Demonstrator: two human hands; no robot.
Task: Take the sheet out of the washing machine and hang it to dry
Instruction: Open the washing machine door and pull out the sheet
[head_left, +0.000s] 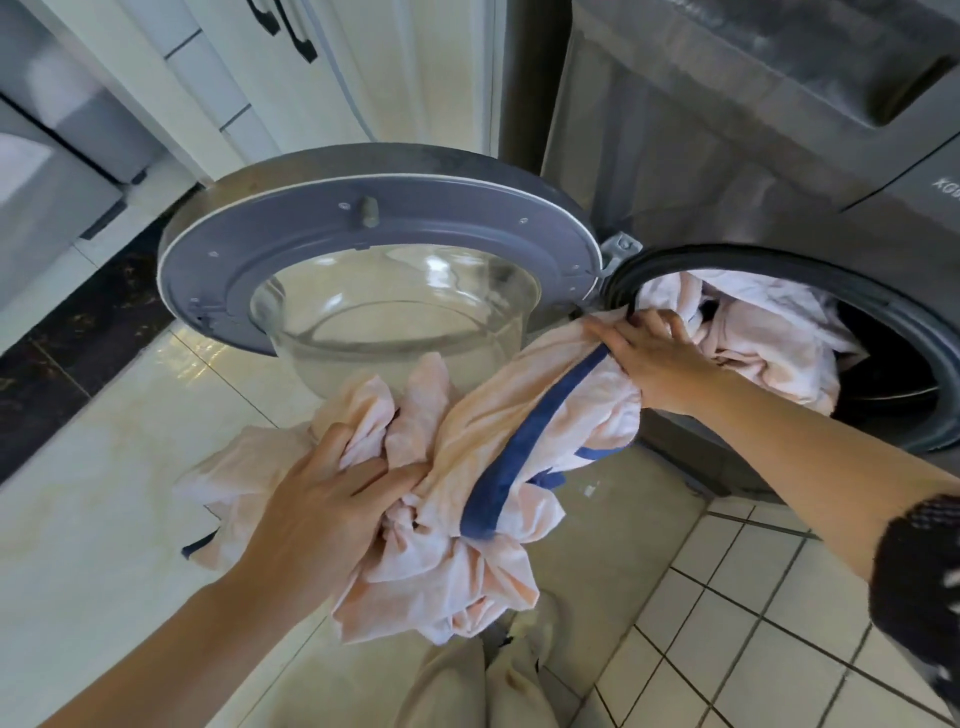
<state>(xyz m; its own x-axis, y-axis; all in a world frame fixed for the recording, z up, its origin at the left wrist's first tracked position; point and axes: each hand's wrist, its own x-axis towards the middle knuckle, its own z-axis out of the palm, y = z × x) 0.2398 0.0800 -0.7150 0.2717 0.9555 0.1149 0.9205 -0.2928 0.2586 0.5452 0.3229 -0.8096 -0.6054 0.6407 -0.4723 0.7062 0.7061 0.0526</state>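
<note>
A pale pink sheet (483, 415) with a dark blue band runs from the drum of the grey washing machine (727, 171) out over the floor. Part of it still lies bunched inside the round opening at the right. My left hand (322, 499) grips a crumpled bundle of the sheet low in the middle of the view. My right hand (654, 358) holds the sheet at the rim of the opening, fingers curled into the cloth beside the blue band.
The machine's round door (384, 244) stands swung open to the left, its glass bowl just above the bundle. White cabinet doors (291, 78) rise behind it. Glossy cream floor tiles (104, 519) lie below, smaller white tiles at the lower right.
</note>
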